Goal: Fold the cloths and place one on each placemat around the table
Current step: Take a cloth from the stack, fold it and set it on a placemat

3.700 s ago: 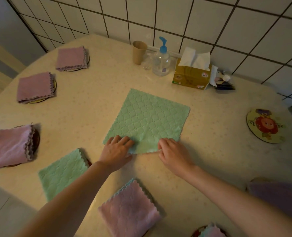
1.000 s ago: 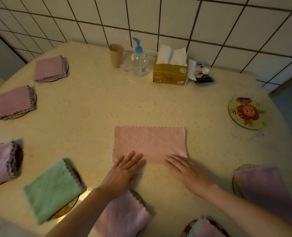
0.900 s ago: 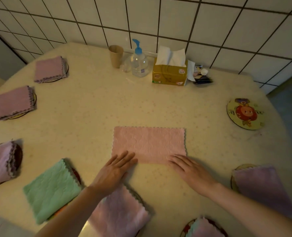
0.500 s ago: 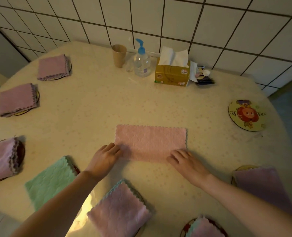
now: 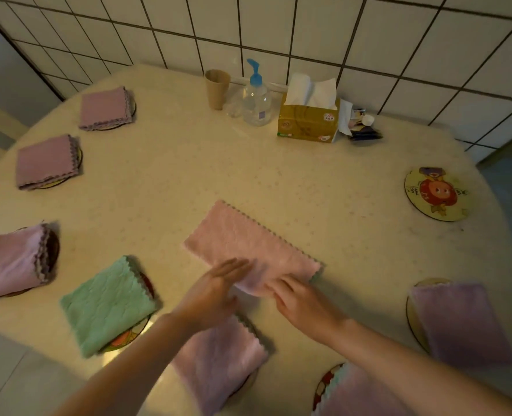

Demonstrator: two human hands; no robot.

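Observation:
A half-folded pink cloth (image 5: 242, 241) lies diagonally in the middle of the table. My right hand (image 5: 301, 301) grips its near end, which is lifted a little. My left hand (image 5: 215, 288) rests flat on the cloth's near edge, fingers extended. Folded cloths sit on round placemats around the rim: purple ones (image 5: 104, 108) (image 5: 46, 160) at far left, a pink one (image 5: 8, 261) at left, a green one (image 5: 106, 304), a pink one (image 5: 218, 355) under my left arm, a purple one (image 5: 462, 321) at right. One cartoon placemat (image 5: 436, 193) at far right is bare.
By the tiled wall stand a paper cup (image 5: 217, 88), a pump bottle (image 5: 256, 96), a yellow tissue box (image 5: 308, 118) and small dark items (image 5: 363, 127). Another cloth on a mat (image 5: 348, 391) shows at the bottom edge under my right arm.
The cloth has turned from lying square to me to a diagonal. My right hand now grips its near end, and my left hand has slid right, close to the right one.

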